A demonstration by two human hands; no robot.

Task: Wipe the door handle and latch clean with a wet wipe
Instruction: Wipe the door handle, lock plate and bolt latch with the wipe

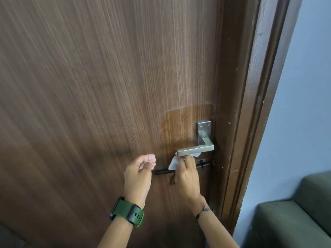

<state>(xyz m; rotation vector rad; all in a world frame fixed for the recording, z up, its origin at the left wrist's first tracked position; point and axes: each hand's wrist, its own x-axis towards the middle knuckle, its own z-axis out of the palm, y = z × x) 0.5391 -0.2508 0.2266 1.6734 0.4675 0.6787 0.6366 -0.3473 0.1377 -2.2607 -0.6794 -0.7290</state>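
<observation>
— While our right hand (186, 176) reaches up under the door handle (196, 149), what do its fingers hold?
— They pinch the wet wipe (173, 163) against the lever's underside, just above the black latch (180, 170).
— And our left hand (138, 174)?
— We note it raised beside the latch's end, fingers loosely curled, holding nothing.

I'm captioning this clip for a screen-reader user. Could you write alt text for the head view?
A person's right hand presses a white wet wipe against the underside of a silver lever door handle on a brown wooden door. The left hand, wearing a green-strapped watch, hangs loosely curled nearby, holding nothing. A black sliding latch sits just below the handle.
</observation>
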